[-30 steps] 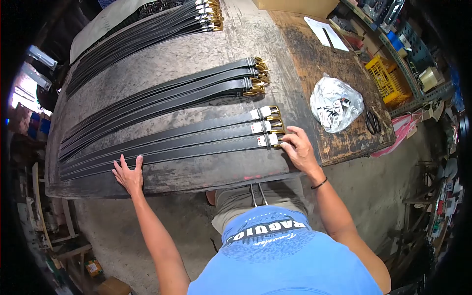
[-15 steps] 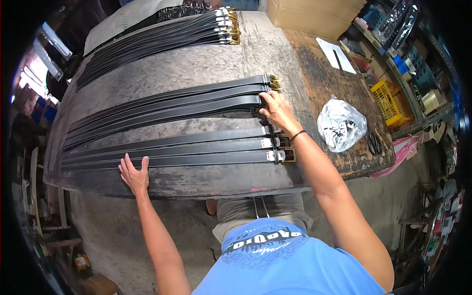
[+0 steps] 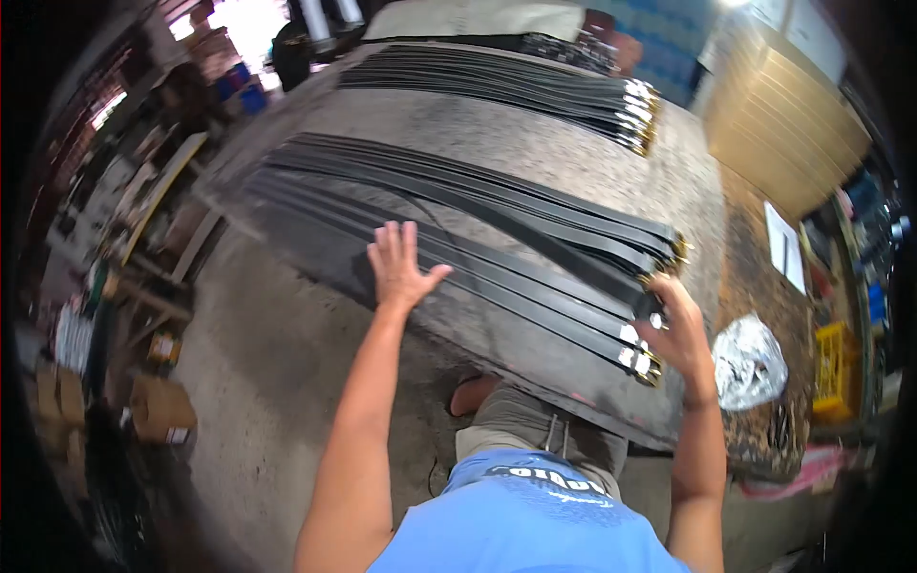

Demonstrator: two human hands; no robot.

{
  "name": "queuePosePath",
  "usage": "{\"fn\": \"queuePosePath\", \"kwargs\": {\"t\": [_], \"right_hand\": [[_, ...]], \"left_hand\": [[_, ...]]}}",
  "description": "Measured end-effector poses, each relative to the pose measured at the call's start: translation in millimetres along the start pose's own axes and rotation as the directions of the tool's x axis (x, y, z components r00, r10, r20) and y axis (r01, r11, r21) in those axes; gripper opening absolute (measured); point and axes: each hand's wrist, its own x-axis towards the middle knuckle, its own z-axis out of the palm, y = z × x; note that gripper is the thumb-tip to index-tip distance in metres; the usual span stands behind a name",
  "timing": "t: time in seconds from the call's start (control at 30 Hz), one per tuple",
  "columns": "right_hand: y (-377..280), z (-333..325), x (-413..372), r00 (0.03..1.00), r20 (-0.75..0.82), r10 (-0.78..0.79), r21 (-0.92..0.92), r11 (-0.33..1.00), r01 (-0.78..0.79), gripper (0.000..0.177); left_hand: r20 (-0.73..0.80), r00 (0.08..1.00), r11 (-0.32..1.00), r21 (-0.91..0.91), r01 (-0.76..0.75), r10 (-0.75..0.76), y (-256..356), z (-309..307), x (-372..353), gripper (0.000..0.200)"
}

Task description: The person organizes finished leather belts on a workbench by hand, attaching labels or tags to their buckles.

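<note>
My right hand (image 3: 675,329) grips the buckle end of a black belt (image 3: 544,241), which slants away to the left over the others. Fingers spread, my left hand (image 3: 401,272) is at the near edge of a row of flat belts (image 3: 516,307) with white tags at their buckle ends. Behind the held belt lies a stack of black belts (image 3: 458,180) with gold-coloured buckles (image 3: 680,250). The buckle of the held belt is mostly hidden by my fingers.
A further belt bundle (image 3: 497,91) lies at the table's far side. To the right are a clear plastic bag (image 3: 750,363), scissors (image 3: 780,426), a white paper sheet (image 3: 784,246) and a cardboard box (image 3: 785,119). A yellow crate (image 3: 834,371) stands beyond the table (image 3: 573,382).
My right hand has lifted one belt's buckle end off the stack and brought it nearer, over the tagged row. The view has turned, and my left hand remains spread near the front belts.
</note>
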Motion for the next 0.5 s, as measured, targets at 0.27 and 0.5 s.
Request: {"fn": "queuePosePath", "kwargs": {"t": [0.27, 0.5], "right_hand": [[9.2, -108.5, -139.0, 0.908, 0.064, 0.415, 0.328, 0.850, -0.412, 0.062], [53.1, -158.4, -171.0, 0.757, 0.141, 0.638, 0.002, 0.765, -0.644, 0.053]], "left_hand": [[-0.021, 0.858, 0.838, -0.205, -0.506, 0.514, 66.9, 18.4, -16.1, 0.040], [-0.114, 0.847, 0.815, -0.233, -0.530, 0.518, 142.3, 3.9, -51.0, 0.023]]}}
